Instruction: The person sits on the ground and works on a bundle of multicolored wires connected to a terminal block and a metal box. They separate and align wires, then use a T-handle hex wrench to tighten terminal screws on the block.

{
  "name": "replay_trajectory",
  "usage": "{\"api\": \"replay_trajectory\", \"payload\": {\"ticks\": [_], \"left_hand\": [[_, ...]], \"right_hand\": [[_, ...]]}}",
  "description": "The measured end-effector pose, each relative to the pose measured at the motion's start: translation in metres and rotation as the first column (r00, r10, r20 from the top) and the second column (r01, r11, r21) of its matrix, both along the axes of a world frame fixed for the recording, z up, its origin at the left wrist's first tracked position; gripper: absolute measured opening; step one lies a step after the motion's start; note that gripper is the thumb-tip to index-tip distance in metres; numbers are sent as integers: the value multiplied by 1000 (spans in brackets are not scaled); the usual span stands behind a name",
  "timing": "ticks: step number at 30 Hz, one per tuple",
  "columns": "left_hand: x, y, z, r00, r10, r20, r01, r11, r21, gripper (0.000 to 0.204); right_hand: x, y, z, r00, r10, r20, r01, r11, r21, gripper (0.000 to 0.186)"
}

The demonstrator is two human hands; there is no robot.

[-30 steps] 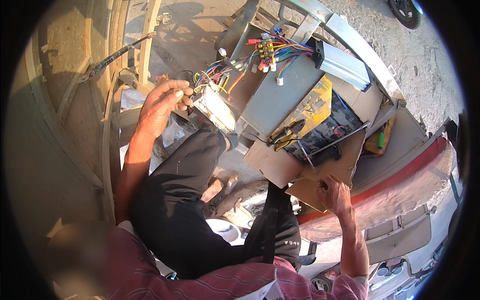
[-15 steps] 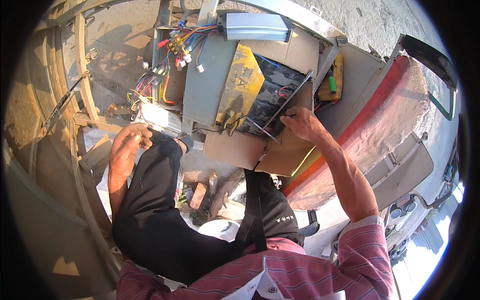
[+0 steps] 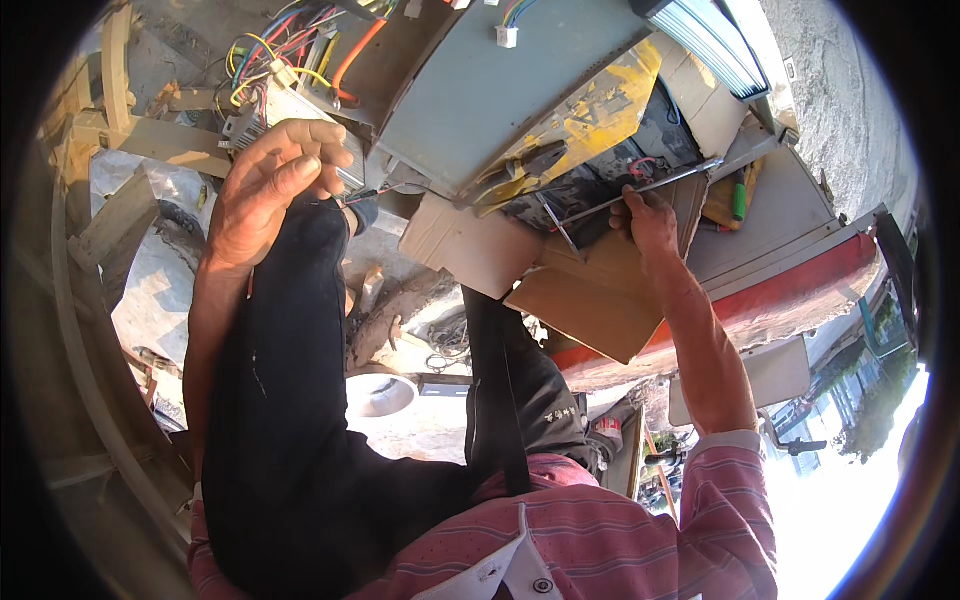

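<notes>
A T-shaped metal wrench (image 3: 655, 187) lies slantwise over the dark batteries (image 3: 600, 190) and a cardboard flap (image 3: 600, 290). My right hand (image 3: 648, 222) is closed at its long shaft, thumb and forefinger against the metal. My left hand (image 3: 275, 190) is above my left knee, its fingers loosely bent and nothing visible in them. Just beyond it sits a silver box with wires (image 3: 290, 112), partly hidden by the fingers. Yellow-handled pliers (image 3: 520, 175) rest by the worn yellow plate (image 3: 590, 100), between my hands.
A finned aluminium controller box (image 3: 705, 40) stands at the far right. Beside the batteries lies a green-handled screwdriver (image 3: 740, 200). A grey metal panel (image 3: 510, 85) spans the far middle. Below are a white bowl (image 3: 380, 394) and rubble; wooden framing (image 3: 150, 148) rises at left.
The view has shifted, moving the batteries and controller box rightward in the picture. My right hand has moved up along the wrench shaft. The left hand stays near the knee, fingers slightly more spread.
</notes>
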State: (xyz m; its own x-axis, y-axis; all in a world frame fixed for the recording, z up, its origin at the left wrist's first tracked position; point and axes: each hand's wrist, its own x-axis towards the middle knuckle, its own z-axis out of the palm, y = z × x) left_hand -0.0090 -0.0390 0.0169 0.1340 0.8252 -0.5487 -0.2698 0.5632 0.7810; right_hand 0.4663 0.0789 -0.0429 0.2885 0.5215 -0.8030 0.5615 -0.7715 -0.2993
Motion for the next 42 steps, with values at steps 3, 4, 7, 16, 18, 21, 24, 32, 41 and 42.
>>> {"api": "replay_trajectory", "payload": {"ticks": [3,4,7,16,18,21,24,32,41,42], "left_hand": [[-2,-7,-3,996,-59,67,60,998,-25,51],[-3,-8,-3,994,-62,92,65,998,-21,50],[-7,-7,-3,996,-62,59,64,997,-38,48],[-4,13,5,940,-302,161,304,952,8,55],[-2,19,12,935,-331,127,318,941,113,59],[-2,28,26,960,-273,62,255,943,212,69],[0,36,36,978,-7,210,-20,992,126,75],[-15,31,53,930,367,-11,-342,879,332,52],[-41,-1,56,838,545,-17,-524,814,253,74],[-41,-3,56,833,551,-55,-523,815,248,73]], "right_hand": [[0,-7,3,996,26,80,-31,997,72,37],[-1,-9,6,994,70,86,-79,990,113,39],[1,-22,34,900,333,280,-400,887,229,48],[-84,-1,153,961,172,-218,-90,935,344,42],[-125,21,157,872,202,-446,-15,921,389,42],[-193,48,146,765,141,-629,101,938,333,42],[-244,69,133,623,133,-771,113,960,257,45],[-275,141,124,425,725,-542,-541,683,490,48],[-283,224,69,41,788,615,-712,-408,571,39],[-284,228,67,50,840,540,-781,-304,545,40]]}}
